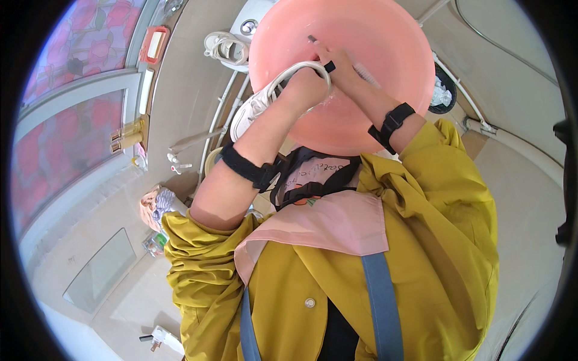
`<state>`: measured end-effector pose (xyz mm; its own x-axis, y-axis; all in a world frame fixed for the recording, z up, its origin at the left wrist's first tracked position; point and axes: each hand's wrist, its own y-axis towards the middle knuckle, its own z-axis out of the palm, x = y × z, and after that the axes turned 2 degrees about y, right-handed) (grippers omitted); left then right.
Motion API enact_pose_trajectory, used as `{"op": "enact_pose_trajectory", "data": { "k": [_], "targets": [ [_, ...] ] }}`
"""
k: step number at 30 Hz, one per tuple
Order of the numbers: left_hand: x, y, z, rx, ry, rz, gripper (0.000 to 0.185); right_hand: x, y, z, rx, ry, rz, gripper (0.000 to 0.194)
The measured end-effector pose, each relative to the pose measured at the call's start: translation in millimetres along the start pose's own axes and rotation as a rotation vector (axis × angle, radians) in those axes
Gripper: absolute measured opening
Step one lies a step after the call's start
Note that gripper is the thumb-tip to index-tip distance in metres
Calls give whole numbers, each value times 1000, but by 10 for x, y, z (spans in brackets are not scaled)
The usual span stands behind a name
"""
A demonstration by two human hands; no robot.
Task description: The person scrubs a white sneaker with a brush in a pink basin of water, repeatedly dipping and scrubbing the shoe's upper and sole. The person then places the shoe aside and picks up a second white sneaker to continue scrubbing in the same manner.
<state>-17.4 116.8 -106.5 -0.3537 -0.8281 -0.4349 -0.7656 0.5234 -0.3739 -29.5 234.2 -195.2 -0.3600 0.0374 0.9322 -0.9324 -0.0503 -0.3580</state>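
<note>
My left hand (307,88) is pushed into the opening of a white lace-up sneaker (250,115) and holds it over the left side of a large pink plastic basin (402,40). Its fingers are hidden inside the shoe. Close by, over the basin, my right hand (335,61) grips a brush (366,76); the pale bristles show beside the wrist and a dark tip sticks out past the fingers. Most of the brush handle is covered by the hand. Some water glistens in the basin. A second white sneaker (228,47) lies left of the basin.
A white ledge with a round metal button (249,27) is behind the basin. White pipes and a tap (178,164) run along the left wall. A soap dish (155,45) and bottles (126,135) stand on the sill. A lined bin (441,94) is at the right.
</note>
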Motion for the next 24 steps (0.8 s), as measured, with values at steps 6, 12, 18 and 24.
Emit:
{"op": "enact_pose_trajectory", "data": {
  "k": [6, 12, 18, 24],
  "targets": [
    [-22, -33, 33, -71, -361, -264, 34, -222, 312, -508, -572, -502, 20, 36],
    [-102, -76, -174, -119, -393, -213, 35, -752, 481, -502, -152, 598, 329, 32],
    [-140, -68, -358, -233, -526, -291, 28, -57, -380, 83, -215, -50, -255, 32],
    [-145, -173, -483, -180, -309, -239, 27, 377, -445, 242, -147, -251, -582, 29]
  ]
}}
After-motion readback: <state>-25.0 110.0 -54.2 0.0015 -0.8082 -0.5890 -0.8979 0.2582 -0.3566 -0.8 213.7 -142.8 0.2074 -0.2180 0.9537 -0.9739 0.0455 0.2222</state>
